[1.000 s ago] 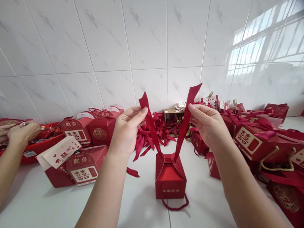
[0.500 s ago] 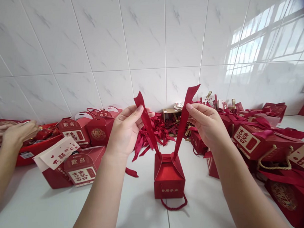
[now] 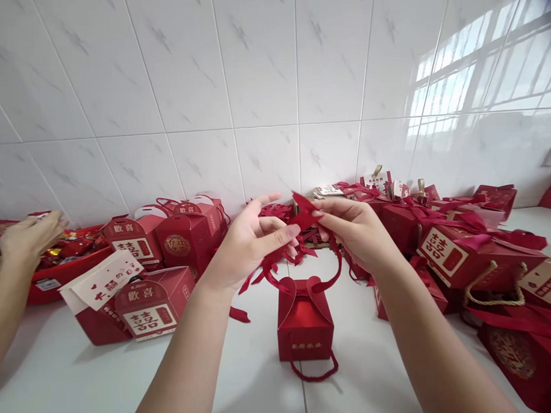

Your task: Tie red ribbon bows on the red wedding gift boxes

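A small red gift box with gold lettering stands upright in front of me, a twisted rope handle hanging at its near side. Dark red ribbon rises from both sides of its folded top. Above the box, my right hand pinches one ribbon end between thumb and fingers. My left hand has its thumb and bent fingers closed on the other ribbon end, its index finger stretched out. The two ends meet and overlap between my hands; exactly how they cross is partly hidden by the fingers.
Several red boxes with white labels stand at left. Beyond them another person's hand is over a red tub of wrapped sweets. Loose ribbons lie behind my hands. Ribboned boxes crowd the right, before a tiled wall.
My hands have come together and lower, bringing the two ribbon ends from apart and upright to meeting above the box. The ribbon now bows outward on both sides. The box stays in place.
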### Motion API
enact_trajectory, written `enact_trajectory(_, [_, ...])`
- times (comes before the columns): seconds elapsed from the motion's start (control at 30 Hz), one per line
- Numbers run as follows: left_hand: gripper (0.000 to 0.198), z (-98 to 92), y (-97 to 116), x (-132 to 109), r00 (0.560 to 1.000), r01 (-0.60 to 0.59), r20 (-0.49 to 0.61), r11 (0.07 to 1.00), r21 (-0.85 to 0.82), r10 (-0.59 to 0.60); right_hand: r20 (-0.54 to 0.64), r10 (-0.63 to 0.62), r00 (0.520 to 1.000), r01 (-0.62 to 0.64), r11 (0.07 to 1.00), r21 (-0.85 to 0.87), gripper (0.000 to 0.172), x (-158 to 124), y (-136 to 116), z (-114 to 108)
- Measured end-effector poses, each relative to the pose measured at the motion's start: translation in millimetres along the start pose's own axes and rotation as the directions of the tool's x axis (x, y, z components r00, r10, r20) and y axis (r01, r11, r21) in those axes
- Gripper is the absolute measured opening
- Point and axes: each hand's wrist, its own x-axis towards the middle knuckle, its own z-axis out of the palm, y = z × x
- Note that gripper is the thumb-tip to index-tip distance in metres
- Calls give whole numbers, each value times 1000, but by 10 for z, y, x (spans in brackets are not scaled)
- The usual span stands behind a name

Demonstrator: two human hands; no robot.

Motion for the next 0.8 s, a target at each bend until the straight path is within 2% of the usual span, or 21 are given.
enact_trajectory(0.13, [77, 51, -20, -2, 999, 37, -16, 999, 21, -37, 256, 23, 966, -16, 999, -28, 24, -47, -49, 20])
enact_trajectory(0.23, [78, 48, -45, 16, 997, 49, -58, 998, 31, -47, 369, -10, 929, 23, 999, -29, 27, -56, -58, 15])
enact_trajectory(0.33, [72, 28, -67, 27, 998, 63, -6, 997, 33, -63, 396, -46, 917, 54, 999, -8, 25, -44, -32, 19])
enact_trajectory(0.43, [55, 4, -81, 38, 992, 105, 69, 994, -34, -103, 398, -80, 914, 79, 997, 18, 25, -27, 3, 26])
enact_trajectory(0.5, [44, -10, -85, 52, 987, 150, 71, 984, -101, -143, 386, -116, 915, 150, 987, -60, 22, -17, 20, 21])
enact_trajectory(0.57, [38, -21, -86, 69, 982, 188, 36, 972, -142, -185, 369, -198, 908, 288, 935, -208, 19, -6, 33, 4])
enact_trajectory(0.67, [34, -35, -93, 96, 973, 223, -31, 963, -148, -230, 380, -334, 862, 481, 775, -411, 23, 13, 54, -32])
enact_trajectory(0.8, [25, -62, -124, 125, 966, 219, -104, 965, -146, -235, 425, -414, 805, 591, 622, -514, 27, 36, 85, -64])
